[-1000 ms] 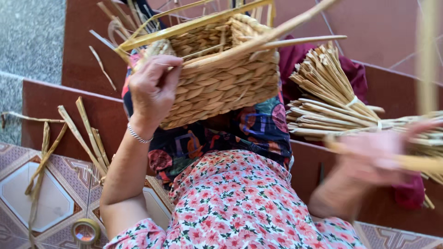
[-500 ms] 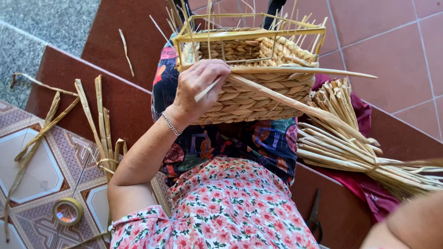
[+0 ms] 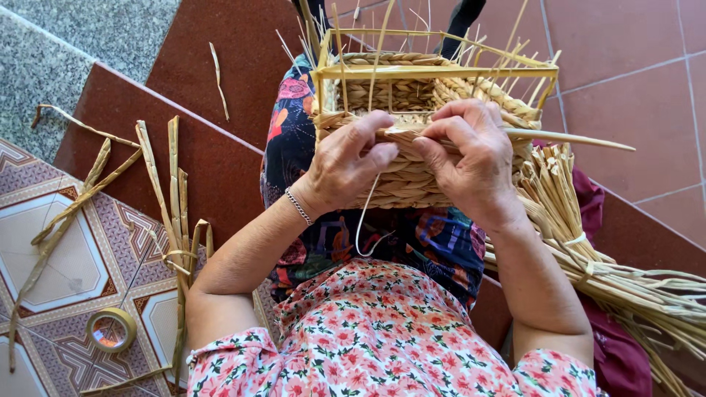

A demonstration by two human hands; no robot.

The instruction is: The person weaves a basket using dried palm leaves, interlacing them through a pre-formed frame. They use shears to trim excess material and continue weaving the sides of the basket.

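Both hands, left hand [image 3: 346, 165] and right hand [image 3: 471, 158], are closed on a pale straw strand [image 3: 559, 137] at the half-woven straw basket [image 3: 412, 176]; a tied bundle of dry straw [image 3: 588, 250] lies beside it, a roll of tape [image 3: 111, 329] well apart.

The basket [image 3: 412, 176] has its near rim and part of its front covered by the left hand [image 3: 346, 165] and the right hand [image 3: 474, 158], so the strand end they pinch cannot be seen. The bundle of straw [image 3: 588, 250] runs off the right and bottom edges. A dark shape [image 3: 465, 18] beyond the basket is cut by the top edge, perhaps a foot. Both sleeves [image 3: 243, 367] are cropped below.
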